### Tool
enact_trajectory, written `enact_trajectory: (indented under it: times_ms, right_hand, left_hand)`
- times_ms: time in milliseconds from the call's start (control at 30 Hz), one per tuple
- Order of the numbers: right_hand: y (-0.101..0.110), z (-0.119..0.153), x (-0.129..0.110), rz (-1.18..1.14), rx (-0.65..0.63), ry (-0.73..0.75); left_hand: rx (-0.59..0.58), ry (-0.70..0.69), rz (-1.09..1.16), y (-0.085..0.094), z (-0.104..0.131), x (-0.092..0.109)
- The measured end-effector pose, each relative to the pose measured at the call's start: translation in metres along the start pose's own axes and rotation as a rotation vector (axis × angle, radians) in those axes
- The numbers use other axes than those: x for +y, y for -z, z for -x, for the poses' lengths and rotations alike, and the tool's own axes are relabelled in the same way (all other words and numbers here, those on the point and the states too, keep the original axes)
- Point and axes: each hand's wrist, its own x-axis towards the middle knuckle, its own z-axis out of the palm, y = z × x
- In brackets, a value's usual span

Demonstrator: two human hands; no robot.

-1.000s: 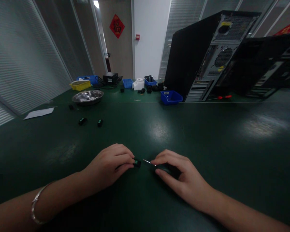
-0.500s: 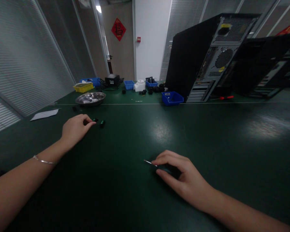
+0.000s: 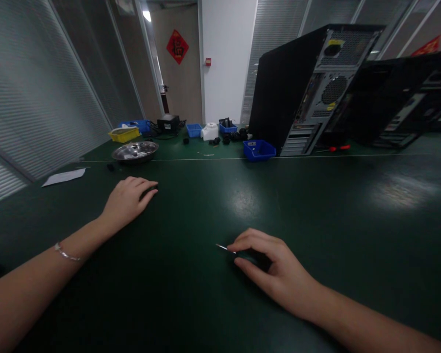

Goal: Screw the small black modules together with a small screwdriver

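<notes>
In the head view, my left hand (image 3: 128, 200) rests on the dark green tabletop (image 3: 191, 206) at the left. Its thumb and index fingertips come close together around a dark spot, and what lies between them cannot be made out. Nearer to me, my right hand (image 3: 274, 269) curls round a small screwdriver that lies low over the table. Its thin metal shaft (image 3: 221, 246) sticks out leftward past my fingertips, while its dark handle is mostly hidden under the palm.
A metal bowl (image 3: 134, 153) stands beyond my left hand, with a white paper (image 3: 64, 177) to its left. Farther back are a yellow tray (image 3: 125, 135), a blue bin (image 3: 259, 150) and a white plastic part (image 3: 209, 131). A black computer case (image 3: 290, 88) rises at the right.
My left hand has moved right, over the spot where small black-and-green pieces showed; they are now hidden. My right hand keeps its hold on the screwdriver. The view has shifted slightly.
</notes>
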Motion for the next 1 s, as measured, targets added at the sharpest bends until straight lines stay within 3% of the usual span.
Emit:
enact_trajectory:
  times_ms: [233,500,700,867,1000]
  right_hand:
    - [0.001,0.0,0.0,0.007,-0.005,-0.001]
    - [0.001,0.0,-0.001,0.014,-0.006,0.003]
    - [0.001,-0.001,-0.001,0.011,0.012,0.015]
    - [0.0,-0.001,0.0,0.009,0.019,0.017]
    - [0.0,-0.001,-0.002,-0.003,0.019,0.01]
  left_hand:
    - [-0.016,-0.032,0.129,-0.006,0.002,-0.002]
    - [-0.002,-0.07,0.3,0.0,0.003,0.027]
    - [-0.019,-0.174,0.44,0.014,0.012,0.075]
    - [-0.176,-0.329,0.748,0.026,0.03,0.124]
    - [-0.274,-0.394,0.901,0.028,0.037,0.138]
